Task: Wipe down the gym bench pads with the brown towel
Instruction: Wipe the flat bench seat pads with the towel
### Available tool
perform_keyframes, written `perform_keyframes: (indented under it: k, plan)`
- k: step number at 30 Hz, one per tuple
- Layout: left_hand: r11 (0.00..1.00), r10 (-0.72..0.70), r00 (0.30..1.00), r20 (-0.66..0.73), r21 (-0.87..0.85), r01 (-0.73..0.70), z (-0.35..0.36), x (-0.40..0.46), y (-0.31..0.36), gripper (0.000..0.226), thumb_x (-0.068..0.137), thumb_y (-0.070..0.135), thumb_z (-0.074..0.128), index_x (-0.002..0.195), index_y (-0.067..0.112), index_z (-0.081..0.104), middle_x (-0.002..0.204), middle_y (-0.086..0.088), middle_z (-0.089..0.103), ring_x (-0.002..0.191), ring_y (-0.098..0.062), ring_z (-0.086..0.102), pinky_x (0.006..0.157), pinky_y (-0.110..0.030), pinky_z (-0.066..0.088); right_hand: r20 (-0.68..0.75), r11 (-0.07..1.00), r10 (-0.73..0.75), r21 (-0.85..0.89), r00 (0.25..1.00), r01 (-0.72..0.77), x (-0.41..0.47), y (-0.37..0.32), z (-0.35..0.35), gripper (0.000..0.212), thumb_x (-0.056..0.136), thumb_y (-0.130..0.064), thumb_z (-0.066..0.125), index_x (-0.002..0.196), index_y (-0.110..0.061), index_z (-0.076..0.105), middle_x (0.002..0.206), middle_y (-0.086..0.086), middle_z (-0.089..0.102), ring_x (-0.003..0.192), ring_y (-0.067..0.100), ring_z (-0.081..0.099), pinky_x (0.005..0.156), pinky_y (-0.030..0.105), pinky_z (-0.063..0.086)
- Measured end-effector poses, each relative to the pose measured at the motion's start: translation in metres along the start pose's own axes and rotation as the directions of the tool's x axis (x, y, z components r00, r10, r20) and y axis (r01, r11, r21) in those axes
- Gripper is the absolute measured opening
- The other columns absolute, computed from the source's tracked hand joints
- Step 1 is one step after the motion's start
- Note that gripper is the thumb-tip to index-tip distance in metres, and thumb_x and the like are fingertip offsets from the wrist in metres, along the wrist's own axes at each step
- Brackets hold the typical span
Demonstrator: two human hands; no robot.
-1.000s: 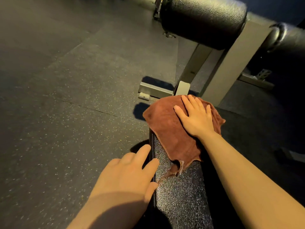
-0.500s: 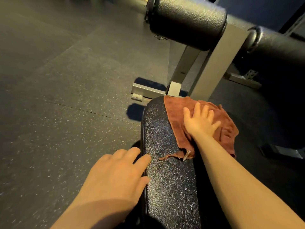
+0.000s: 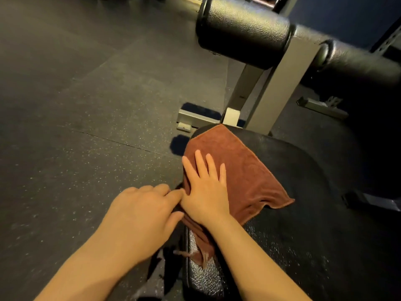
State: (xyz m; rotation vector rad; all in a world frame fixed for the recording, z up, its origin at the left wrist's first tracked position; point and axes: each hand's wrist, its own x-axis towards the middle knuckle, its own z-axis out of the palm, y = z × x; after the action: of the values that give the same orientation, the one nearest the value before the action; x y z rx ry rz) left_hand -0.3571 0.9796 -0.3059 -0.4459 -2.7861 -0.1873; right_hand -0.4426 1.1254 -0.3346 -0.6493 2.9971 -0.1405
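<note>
Wiping: the brown towel (image 3: pixel 240 170) was being pressed flat on the bench pad (image 3: pixel 303 213), spread over the pad's left half, up near its far end.
Right hand: the right hand (image 3: pixel 206 192) was laid palm-down on the towel, fingers straight and slightly spread, nothing gripped.
Left hand: the left hand (image 3: pixel 138 216) was rested at the pad's left edge, fingers loosely bent, fingertips touching the right hand's thumb side; whether the towel's edge was pinched can't be told tbh.
Towel feel: probably soft, light and floppy, bunches easily. A crumpled tail was trailed under the right wrist toward the pad's near end.
Where to hold: likely best worked with a flat palm in the middle so it's dragged evenly, or gathered at the loose corner on the pad's right.
Pad: textured black vinyl, likely a bit slick, so the cloth should slide fine.
Around: a roller pad (image 3: pixel 243 31) and a grey frame post (image 3: pixel 280 88) were seen just beyond the pad's far end, speckled rubber floor (image 3: pixel 76 127) to its left.
In the way: the post could be bumped on long forward strokes.
</note>
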Motion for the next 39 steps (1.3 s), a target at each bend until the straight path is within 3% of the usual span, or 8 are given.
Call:
perform_keyframes:
  k: [2,7,10,16,25,29,33,39]
  plan:
    - [1.0,0.005,0.999,-0.031,-0.002,-0.005,-0.002,-0.001,-0.002,0.029,0.079,0.044,0.06,0.092,0.023,0.075,0.07,0.007,0.067,0.051,-0.017,0.064,0.038,-0.033,0.048,-0.071,0.998,-0.009,0.06,0.997,0.013,-0.027,-0.002,0.007,0.076,0.085,-0.055,0.023,0.157,-0.032,0.015,0.166,0.0,0.003,0.153,0.026,-0.001,0.119,0.049,-0.012]
    - [1.0,0.019,0.996,-0.091,-0.007,-0.02,-0.007,0.002,0.007,0.03,0.081,0.044,0.059,0.096,0.023,0.075,0.073,0.006,0.069,0.054,-0.019,0.066,0.038,-0.032,0.047,-0.19,0.998,0.007,0.06,0.982,0.005,-0.094,-0.001,0.025,0.067,0.088,-0.06,0.042,0.148,-0.03,0.042,0.157,0.0,0.036,0.146,0.024,0.031,0.113,0.054,0.01]
    - [0.999,0.035,0.994,-0.106,-0.008,-0.036,-0.008,0.0,0.014,0.043,0.083,0.045,0.04,0.094,0.023,0.075,0.074,0.006,0.069,0.056,-0.019,0.066,0.04,-0.031,0.047,-0.2,0.999,-0.023,0.038,0.98,0.031,-0.116,0.009,0.028,0.064,0.095,-0.067,0.03,0.15,-0.035,0.037,0.159,-0.004,0.031,0.147,0.02,0.028,0.113,0.057,0.008]
    - [0.997,0.06,0.993,-0.098,-0.041,-0.065,-0.012,-0.011,0.026,0.042,0.085,0.044,0.04,0.096,0.022,0.075,0.082,0.006,0.07,0.063,-0.02,0.067,0.043,-0.034,0.051,-0.094,0.995,-0.03,0.095,0.995,0.039,-0.08,0.037,0.009,0.081,0.083,-0.083,-0.001,0.153,-0.046,0.015,0.163,-0.018,0.0,0.151,0.009,-0.003,0.115,0.053,-0.019]
    - [0.993,0.099,0.994,-0.04,-0.055,-0.101,-0.001,0.007,0.05,0.042,0.084,0.044,0.042,0.098,0.02,0.074,0.095,0.002,0.069,0.081,-0.023,0.069,0.051,-0.038,0.056,-0.036,0.993,0.07,0.095,0.997,-0.066,-0.001,0.096,-0.015,0.071,0.091,-0.074,0.015,0.155,-0.044,0.012,0.164,-0.017,-0.001,0.15,0.006,-0.006,0.117,0.052,-0.015]
    - [0.995,0.082,0.996,0.036,-0.057,-0.08,0.022,0.01,0.054,0.051,0.084,0.05,0.043,0.117,0.021,0.068,0.117,-0.004,0.067,0.104,-0.028,0.067,0.07,-0.043,0.058,-0.052,0.984,0.162,0.079,0.985,-0.158,0.033,0.138,-0.024,0.065,0.097,-0.067,0.022,0.155,-0.041,0.012,0.165,-0.015,0.0,0.151,0.009,-0.003,0.118,0.052,-0.012]
    - [0.99,0.041,0.999,0.016,-0.134,-0.038,0.044,0.024,0.058,0.05,0.088,0.049,0.044,0.125,0.021,0.064,0.131,-0.006,0.062,0.125,-0.027,0.053,0.101,-0.048,0.038,-0.073,0.969,0.246,0.056,0.967,-0.242,0.059,0.178,-0.032,0.065,0.097,-0.069,0.02,0.155,-0.041,0.013,0.165,-0.013,0.003,0.151,0.01,0.0,0.119,0.053,-0.007]
    - [0.981,-0.022,1.0,0.012,-0.195,0.024,0.071,0.048,0.074,0.05,0.092,0.047,0.042,0.129,0.02,0.061,0.141,-0.008,0.056,0.136,-0.025,0.04,0.109,-0.054,0.022,-0.114,0.943,0.332,0.042,0.936,-0.33,0.074,0.232,-0.038,0.066,0.097,-0.067,0.022,0.155,-0.036,0.019,0.164,-0.006,0.015,0.151,0.015,0.008,0.121,0.052,-0.002]
